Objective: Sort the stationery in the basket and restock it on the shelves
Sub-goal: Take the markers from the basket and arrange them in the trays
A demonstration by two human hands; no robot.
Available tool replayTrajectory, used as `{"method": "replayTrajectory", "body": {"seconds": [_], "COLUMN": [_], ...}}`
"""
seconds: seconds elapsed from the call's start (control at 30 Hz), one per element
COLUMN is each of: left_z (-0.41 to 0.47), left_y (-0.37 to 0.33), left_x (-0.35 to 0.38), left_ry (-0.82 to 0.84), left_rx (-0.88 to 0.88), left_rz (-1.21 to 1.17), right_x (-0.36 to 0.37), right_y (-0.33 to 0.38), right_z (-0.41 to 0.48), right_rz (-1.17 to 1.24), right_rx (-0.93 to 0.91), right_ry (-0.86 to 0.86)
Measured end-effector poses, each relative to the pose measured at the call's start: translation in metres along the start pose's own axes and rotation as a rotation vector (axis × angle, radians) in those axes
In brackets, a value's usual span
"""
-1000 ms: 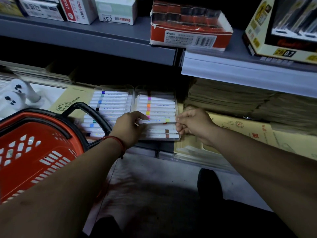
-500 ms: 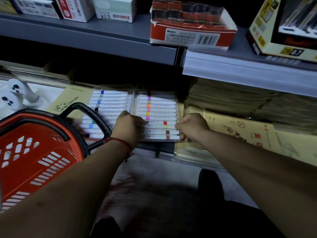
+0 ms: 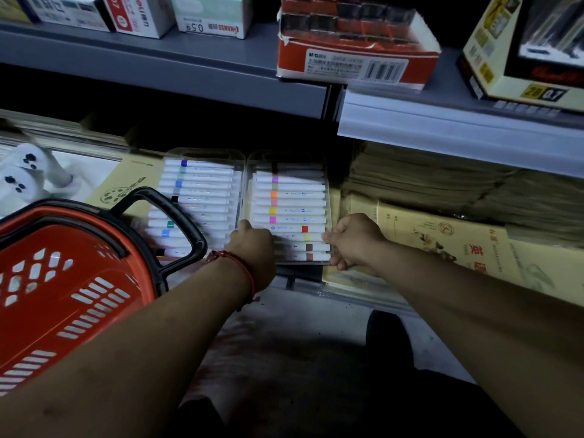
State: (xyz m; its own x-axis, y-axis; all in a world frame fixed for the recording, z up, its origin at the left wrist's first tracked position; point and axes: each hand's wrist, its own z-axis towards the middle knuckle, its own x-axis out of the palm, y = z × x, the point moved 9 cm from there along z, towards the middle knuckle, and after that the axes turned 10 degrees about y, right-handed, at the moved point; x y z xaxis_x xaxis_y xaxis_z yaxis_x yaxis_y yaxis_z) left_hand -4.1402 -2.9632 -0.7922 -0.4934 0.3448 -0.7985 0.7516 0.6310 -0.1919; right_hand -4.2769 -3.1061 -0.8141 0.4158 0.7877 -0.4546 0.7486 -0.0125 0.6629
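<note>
A clear marker case [image 3: 286, 159] lies open on the lower shelf, both halves filled with white markers with coloured bands. In its right half, a yellow-banded marker [image 3: 308, 238] lies in its row near the front. My left hand [image 3: 252, 245], a red cord at the wrist, has its fingers curled over that marker's left end. Curled fingers of my right hand [image 3: 355, 245] grip the case's right edge beside the marker's other end. The red basket [image 3: 63, 295] with a black handle stands at the left; its contents are hidden.
Stacks of brown paper [image 3: 442, 184] and yellow exercise books [image 3: 442, 241] lie right of the case. A white toy [image 3: 25, 172] is at far left. The upper shelf [image 3: 189, 67] carries pen boxes and a red carton [image 3: 354, 55]. Dark floor lies below.
One second ago both hands held the yellow-banded marker above the case. It now lies in its row, and both hands have dropped to the case's ends.
</note>
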Motion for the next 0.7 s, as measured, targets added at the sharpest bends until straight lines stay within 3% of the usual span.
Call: {"method": "replayTrajectory", "body": {"seconds": [0.2,0.4,0.53,0.7], "left_z": [0.003,-0.009,-0.016,-0.019], "left_y": [0.002,0.026,0.033,0.033], "left_x": [0.003,-0.022,-0.028,-0.029], "left_ry": [0.015,-0.244,-0.264,-0.248], "left_rx": [0.019,0.016,0.077,0.068], "left_rz": [-0.003,-0.452,-0.705,-0.839], "right_x": [-0.002,-0.004,-0.005,-0.004], "right_y": [0.001,0.002,0.002,0.001], "right_z": [0.001,-0.001,-0.004,-0.005], "right_rz": [-0.016,0.055,0.059,0.129], "right_rx": [-0.037,-0.033,-0.032,-0.018], "right_ry": [-0.01,0.024,0.023,0.075]}}
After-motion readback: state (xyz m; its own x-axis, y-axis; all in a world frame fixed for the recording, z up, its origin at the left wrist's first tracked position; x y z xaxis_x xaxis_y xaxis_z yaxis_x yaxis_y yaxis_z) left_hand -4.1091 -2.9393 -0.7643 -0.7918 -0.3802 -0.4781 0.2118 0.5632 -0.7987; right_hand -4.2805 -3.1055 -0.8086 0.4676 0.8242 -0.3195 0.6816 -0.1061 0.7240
